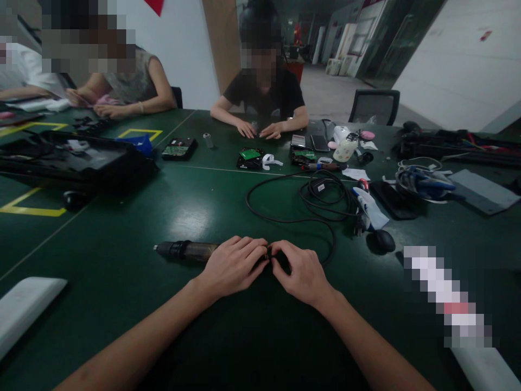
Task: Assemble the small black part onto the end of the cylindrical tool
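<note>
A long cylindrical power tool (199, 251) lies on the green table, with a tapered black nose and a metal tip pointing left. My left hand (238, 263) is closed over its rear part and hides that section. Against the tool's rear end, my right hand (301, 271) pinches with thumb and fingers. Something small and dark shows between the fingertips, too hidden to name. A black cord (334, 239) curves down behind my right hand from a loose coil (321, 187) farther back; where it ends is covered.
Across the table a person (264, 92) handles a small part; another person (142, 81) works at the left. A black casing (81, 163) stands on the left. Green circuit boards (250, 155), a blue-handled tool (427, 182) and a computer mouse (382, 240) lie beyond my hands.
</note>
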Available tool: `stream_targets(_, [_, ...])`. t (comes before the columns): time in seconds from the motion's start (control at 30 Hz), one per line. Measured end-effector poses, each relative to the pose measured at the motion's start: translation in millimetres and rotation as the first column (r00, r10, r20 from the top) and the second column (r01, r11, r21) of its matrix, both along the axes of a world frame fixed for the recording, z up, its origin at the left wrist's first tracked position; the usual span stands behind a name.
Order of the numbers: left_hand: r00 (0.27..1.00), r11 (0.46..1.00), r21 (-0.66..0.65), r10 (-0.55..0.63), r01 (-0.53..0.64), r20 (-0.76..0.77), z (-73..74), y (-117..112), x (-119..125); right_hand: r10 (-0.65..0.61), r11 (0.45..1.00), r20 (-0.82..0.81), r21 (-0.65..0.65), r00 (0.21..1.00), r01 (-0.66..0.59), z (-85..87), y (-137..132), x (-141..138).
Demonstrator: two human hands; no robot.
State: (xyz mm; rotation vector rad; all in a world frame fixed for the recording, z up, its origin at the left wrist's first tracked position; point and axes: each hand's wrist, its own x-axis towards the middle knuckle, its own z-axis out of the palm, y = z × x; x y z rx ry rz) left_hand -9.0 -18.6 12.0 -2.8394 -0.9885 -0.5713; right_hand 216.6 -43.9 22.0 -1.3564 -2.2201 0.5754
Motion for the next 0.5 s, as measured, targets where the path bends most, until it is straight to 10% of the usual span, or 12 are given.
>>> stream_targets(0.5, [1.0, 0.999, -0.024, -0.028, 0.028, -0.006, -1.2, 0.1, -0.8, 0.001, 1.0, 0.014, 0.005, 1.0, -0.001, -2.1, 0.2, 0.2])
